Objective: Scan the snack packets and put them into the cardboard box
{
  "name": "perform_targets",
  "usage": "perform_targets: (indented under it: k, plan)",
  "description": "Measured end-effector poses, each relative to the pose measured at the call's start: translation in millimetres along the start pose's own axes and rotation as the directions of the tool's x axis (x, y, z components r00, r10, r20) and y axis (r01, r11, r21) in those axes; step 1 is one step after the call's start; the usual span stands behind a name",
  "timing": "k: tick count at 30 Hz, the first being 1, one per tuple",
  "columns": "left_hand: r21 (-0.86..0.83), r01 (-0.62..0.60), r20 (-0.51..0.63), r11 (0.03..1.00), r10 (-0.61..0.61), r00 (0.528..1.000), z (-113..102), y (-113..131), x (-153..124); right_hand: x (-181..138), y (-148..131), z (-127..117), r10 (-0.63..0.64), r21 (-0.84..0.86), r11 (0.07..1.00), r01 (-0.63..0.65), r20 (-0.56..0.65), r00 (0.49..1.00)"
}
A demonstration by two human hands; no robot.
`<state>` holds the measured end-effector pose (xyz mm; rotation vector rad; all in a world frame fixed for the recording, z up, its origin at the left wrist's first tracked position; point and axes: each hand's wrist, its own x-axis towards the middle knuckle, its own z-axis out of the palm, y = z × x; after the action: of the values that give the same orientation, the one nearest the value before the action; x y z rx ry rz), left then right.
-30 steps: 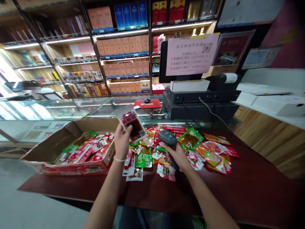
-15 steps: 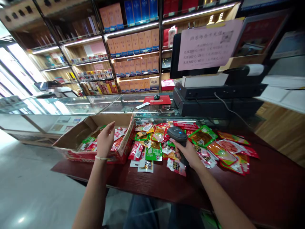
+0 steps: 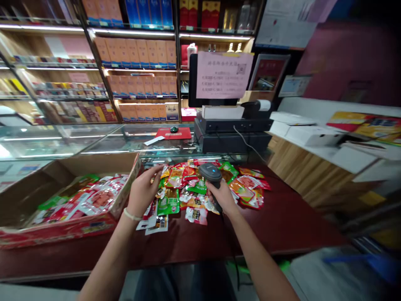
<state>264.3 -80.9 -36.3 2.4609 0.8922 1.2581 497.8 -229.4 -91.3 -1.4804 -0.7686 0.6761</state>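
Observation:
My right hand (image 3: 222,196) grips a dark grey handheld barcode scanner (image 3: 211,173), its head tipped over the pile and a small blue light showing on top. Its cable hangs down past the table's front edge. My left hand (image 3: 144,190), a pale band at the wrist, is at the left side of the heap of snack packets (image 3: 169,202). Its fingers are bent with a gap to the thumb, and nothing shows in them. Beside it on the left stands an open cardboard box (image 3: 90,223) holding more packets (image 3: 102,200) in red, white and green.
The dark red table (image 3: 275,225) meets a glass display counter (image 3: 109,146) behind. A monitor with a pink paper sign (image 3: 224,77) stands above a black till (image 3: 234,142). A mouse (image 3: 174,129) lies on a red mat. White boxes (image 3: 313,136) sit to the right.
The view has turned right. My left hand has gone from above the box's right side to the left edge of the packet pile. My right hand still holds the scanner over the pile.

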Motion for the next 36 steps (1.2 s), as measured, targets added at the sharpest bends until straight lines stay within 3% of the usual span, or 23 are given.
perform_targets:
  k: [5,11,15,19,24,27,30,33,36]
  plan:
    - [-0.105,-0.092,0.141,0.99,0.106,0.984,75.2,36.2,12.1,-19.1,4.9,-59.2,0.043,0.006,0.999,-0.042,-0.15,0.988]
    - [-0.197,-0.168,0.319,0.966,0.225,0.921,166.7,80.8,14.8,-35.5,18.0,-120.2,0.057,0.041,0.998,-0.049,-0.247,0.967]
    - [-0.162,-0.179,0.36,0.97,0.227,0.905,214.0,96.8,24.5,-36.4,21.9,-139.9,0.05,0.063,0.997,-0.034,-0.269,0.962]
    - [-0.027,-0.144,0.471,0.989,0.14,0.871,241.6,96.7,40.3,-33.1,23.4,-144.4,0.06,0.086,0.996,-0.04,-0.244,0.968]
    - [0.001,-0.058,0.615,0.998,0.045,0.787,246.7,96.5,50.7,-26.9,21.3,-137.8,0.053,0.099,0.995,-0.031,-0.231,0.972]
    - [-0.046,-0.028,0.621,0.999,0.05,0.783,232.1,89.8,50.3,-22.4,16.1,-128.3,0.062,0.098,0.994,-0.04,-0.231,0.971]
    - [-0.112,0.015,0.503,0.994,0.044,0.863,203.8,69.0,45.9,-17.0,9.7,-113.0,0.052,0.087,0.996,-0.035,-0.206,0.977]
    - [-0.213,0.178,0.29,0.961,-0.112,0.95,169.9,37.1,37.3,-8.7,2.4,-89.7,0.027,0.085,0.996,-0.015,-0.133,0.991]
    - [-0.447,0.344,0.128,0.825,-0.322,0.938,143.0,3.8,25.5,3.1,-6.6,-57.6,0.007,0.097,0.995,-0.004,-0.031,0.999]
